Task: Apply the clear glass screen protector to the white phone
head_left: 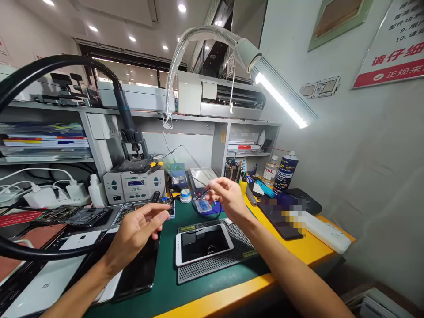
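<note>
My right hand (228, 196) is raised over the back of the green mat, thumb and fingers pinched on a thin black cable (202, 193). A loop of black cable hangs below the fingertips. My left hand (139, 229) is above the mat's left side, with thumb and index finger nearly together; whatever is between them is too small to make out. Between and below both hands, a white-framed phone (205, 245) lies face up, its screen dark. Under it is a grey perforated pad (198, 269) on the green mat (165, 291).
Several phones and parts crowd the left, including a white phone (49, 282). Behind stand a control unit (139, 185) and a small round jar (185, 196). A dark phone (281, 221), spray can (286, 172) and clear bottle (270, 170) are on the right. A lamp (281, 88) hangs overhead.
</note>
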`<action>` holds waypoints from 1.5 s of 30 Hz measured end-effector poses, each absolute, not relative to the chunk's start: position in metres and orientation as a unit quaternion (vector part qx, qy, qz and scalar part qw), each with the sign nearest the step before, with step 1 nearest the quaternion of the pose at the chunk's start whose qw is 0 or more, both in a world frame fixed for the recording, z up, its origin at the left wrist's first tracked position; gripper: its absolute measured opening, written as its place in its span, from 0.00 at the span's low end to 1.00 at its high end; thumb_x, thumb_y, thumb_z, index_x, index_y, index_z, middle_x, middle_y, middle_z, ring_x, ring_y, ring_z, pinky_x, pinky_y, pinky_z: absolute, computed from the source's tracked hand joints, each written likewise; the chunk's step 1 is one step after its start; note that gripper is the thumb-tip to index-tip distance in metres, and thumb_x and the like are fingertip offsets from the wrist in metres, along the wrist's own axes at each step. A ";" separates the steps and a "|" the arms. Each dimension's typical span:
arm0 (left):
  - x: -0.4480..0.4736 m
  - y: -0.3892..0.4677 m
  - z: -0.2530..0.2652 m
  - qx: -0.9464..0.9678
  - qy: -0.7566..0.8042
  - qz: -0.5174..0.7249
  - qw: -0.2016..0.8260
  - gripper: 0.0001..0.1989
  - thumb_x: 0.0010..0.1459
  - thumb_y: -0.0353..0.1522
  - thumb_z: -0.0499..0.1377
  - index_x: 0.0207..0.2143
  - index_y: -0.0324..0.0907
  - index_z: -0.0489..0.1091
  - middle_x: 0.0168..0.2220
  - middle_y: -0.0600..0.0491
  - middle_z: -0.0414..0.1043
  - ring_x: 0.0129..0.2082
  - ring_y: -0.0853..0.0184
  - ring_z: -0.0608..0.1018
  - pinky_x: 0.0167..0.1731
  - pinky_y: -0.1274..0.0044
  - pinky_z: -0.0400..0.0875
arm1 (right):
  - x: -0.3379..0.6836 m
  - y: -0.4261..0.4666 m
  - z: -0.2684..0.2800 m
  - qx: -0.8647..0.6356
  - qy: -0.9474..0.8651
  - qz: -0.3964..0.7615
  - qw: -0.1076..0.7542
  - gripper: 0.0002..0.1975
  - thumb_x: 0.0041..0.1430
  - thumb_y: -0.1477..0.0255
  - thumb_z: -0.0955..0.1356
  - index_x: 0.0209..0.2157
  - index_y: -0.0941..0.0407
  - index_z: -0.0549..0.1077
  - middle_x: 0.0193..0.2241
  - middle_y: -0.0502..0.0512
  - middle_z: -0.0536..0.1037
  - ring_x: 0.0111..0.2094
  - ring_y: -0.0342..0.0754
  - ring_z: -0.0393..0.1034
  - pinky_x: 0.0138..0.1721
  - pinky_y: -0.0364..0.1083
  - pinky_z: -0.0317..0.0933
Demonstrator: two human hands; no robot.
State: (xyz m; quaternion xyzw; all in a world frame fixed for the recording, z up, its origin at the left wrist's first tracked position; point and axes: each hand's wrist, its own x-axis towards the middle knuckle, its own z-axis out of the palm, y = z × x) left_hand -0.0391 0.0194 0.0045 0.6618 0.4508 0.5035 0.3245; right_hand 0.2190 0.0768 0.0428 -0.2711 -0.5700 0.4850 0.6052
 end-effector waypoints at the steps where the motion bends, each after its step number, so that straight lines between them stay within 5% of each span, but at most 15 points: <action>1: -0.038 0.019 0.004 0.646 0.437 0.510 0.364 0.25 0.58 0.50 0.63 0.48 0.41 0.75 0.35 0.48 0.78 0.28 0.65 0.77 0.24 0.76 0.74 | 0.214 0.073 0.039 -0.264 -0.580 0.501 0.586 0.18 0.50 0.57 0.77 0.30 0.57 0.75 0.27 0.52 0.80 0.24 0.46 0.75 0.23 0.44 0.69; 16: -0.024 0.013 0.009 0.532 0.457 0.567 0.431 0.24 0.45 0.49 0.72 0.36 0.39 0.80 0.29 0.49 0.77 0.25 0.65 0.75 0.19 0.76 0.74 | 0.206 0.050 0.022 -0.264 -0.675 0.550 0.415 0.16 0.53 0.55 0.77 0.27 0.53 0.77 0.22 0.51 0.75 0.23 0.49 0.74 0.23 0.46 0.65; 22: -0.027 0.013 0.009 0.504 0.452 0.581 0.451 0.24 0.46 0.50 0.72 0.36 0.40 0.80 0.34 0.47 0.79 0.27 0.66 0.75 0.19 0.77 0.73 | 0.234 0.077 0.034 -0.360 -0.654 0.385 0.543 0.21 0.53 0.50 0.74 0.30 0.55 0.78 0.21 0.52 0.77 0.22 0.50 0.73 0.24 0.48 0.66; 27: -0.032 0.014 0.011 0.494 0.453 0.587 0.454 0.25 0.44 0.50 0.73 0.36 0.39 0.79 0.35 0.48 0.77 0.27 0.67 0.74 0.20 0.78 0.72 | 0.283 0.128 0.033 -0.500 -0.584 0.163 0.618 0.19 0.62 0.53 0.68 0.34 0.57 0.75 0.30 0.56 0.79 0.32 0.51 0.75 0.36 0.49 0.69; 33: -0.035 0.018 0.012 0.511 0.448 0.580 0.450 0.25 0.45 0.50 0.73 0.37 0.40 0.78 0.34 0.49 0.77 0.27 0.67 0.73 0.22 0.77 0.72 | 0.299 0.160 0.020 -0.608 -0.606 0.038 0.511 0.13 0.68 0.62 0.68 0.39 0.58 0.76 0.38 0.53 0.79 0.40 0.48 0.75 0.46 0.53 0.70; 45: -0.041 0.019 0.011 0.532 0.462 0.568 0.425 0.24 0.50 0.50 0.70 0.38 0.40 0.77 0.31 0.51 0.75 0.27 0.67 0.73 0.24 0.76 0.71 | 0.290 0.181 0.010 -0.703 -0.623 -0.023 0.342 0.13 0.69 0.64 0.68 0.48 0.58 0.74 0.46 0.57 0.78 0.44 0.50 0.75 0.46 0.53 0.72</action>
